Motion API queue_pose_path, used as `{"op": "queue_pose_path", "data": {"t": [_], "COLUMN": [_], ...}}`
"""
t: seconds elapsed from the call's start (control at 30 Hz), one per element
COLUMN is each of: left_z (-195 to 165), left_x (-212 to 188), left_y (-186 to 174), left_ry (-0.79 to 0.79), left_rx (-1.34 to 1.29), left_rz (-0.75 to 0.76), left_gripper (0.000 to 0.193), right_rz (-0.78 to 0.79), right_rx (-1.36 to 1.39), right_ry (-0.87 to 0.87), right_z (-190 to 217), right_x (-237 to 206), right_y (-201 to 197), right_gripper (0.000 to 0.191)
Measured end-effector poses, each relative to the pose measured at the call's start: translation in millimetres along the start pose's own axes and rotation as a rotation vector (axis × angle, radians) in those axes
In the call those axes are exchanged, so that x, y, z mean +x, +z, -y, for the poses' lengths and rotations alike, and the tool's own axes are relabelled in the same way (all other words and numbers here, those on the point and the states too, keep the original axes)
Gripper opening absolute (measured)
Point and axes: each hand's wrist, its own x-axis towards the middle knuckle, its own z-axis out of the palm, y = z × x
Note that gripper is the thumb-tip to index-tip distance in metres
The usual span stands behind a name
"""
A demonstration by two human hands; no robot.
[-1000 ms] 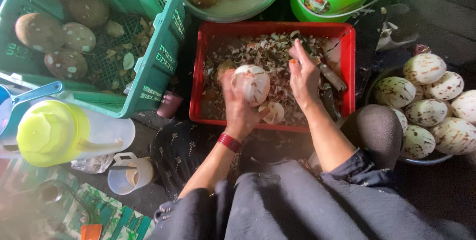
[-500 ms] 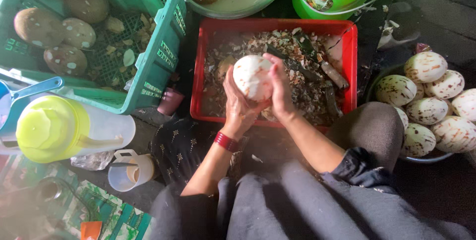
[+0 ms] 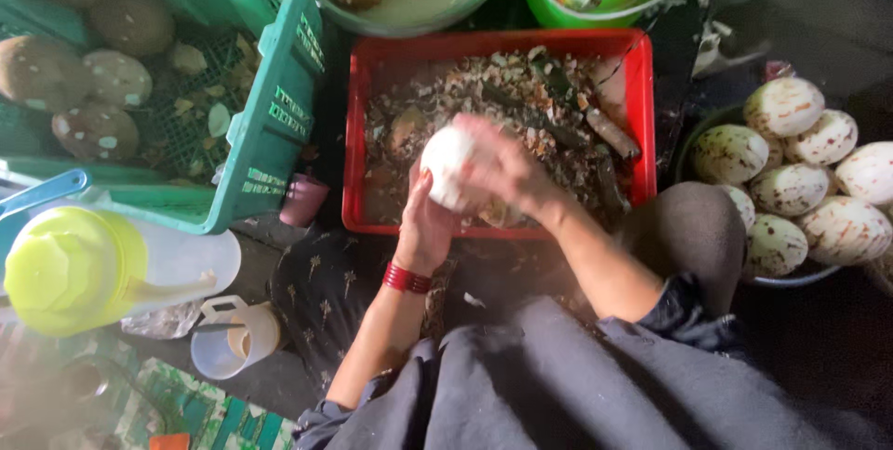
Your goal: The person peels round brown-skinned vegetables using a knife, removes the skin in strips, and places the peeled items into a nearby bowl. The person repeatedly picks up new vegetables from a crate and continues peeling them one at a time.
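Just beyond the grip sits the red tray of peelings. Over it, the left hand cups a white peeled bulb from beneath while the right hand wraps its top, apparently rubbing off scraps. Judging by this, cleaning is underway; turning the bulb seems needed.

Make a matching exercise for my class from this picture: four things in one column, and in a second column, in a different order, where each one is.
Things
1. White peeled round thing
2. Brown unpeeled ones
3. Pale speckled peeled ones
4. Peelings and scraps

Places
A. in the red tray
B. in the dark basin at the right edge
C. in the green crate at the left
D. between the left hand and the right hand, above the tray

Pairs: 1-D, 2-C, 3-B, 4-A
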Motion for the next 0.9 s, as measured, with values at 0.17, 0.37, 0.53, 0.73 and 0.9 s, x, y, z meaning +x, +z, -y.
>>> {"op": "queue_pose_path", "data": {"t": [0.17,0.37,0.53,0.73,0.9], "left_z": [-22,-36,-26,-17,-19], "left_x": [6,38,76,102,123], "left_y": [9,-21,-74,-107,-105], "left_ry": [0.051,0.264,0.549,0.495,0.576], "left_rx": [0.326,0.546,0.737,0.807,0.802], "left_rz": [0.137,-0.015,-0.12,-0.425,-0.383], "left_gripper": [0.088,0.068,0.054,0.04,0.031], "right_rz": [-0.333,-0.335,-0.523,-0.431,-0.29], "right_rx": [0.728,1.205,0.936,-0.397,-1.002], "right_ry": [0.463,0.465,0.371,0.206,0.226], "right_z": [-20,-28,-43,-81,-99], "right_x": [7,26,105,225,265], "right_y": [-23,-44,-64,-51,-16], "right_gripper": [0.065,0.076,0.065,0.069,0.084]}}
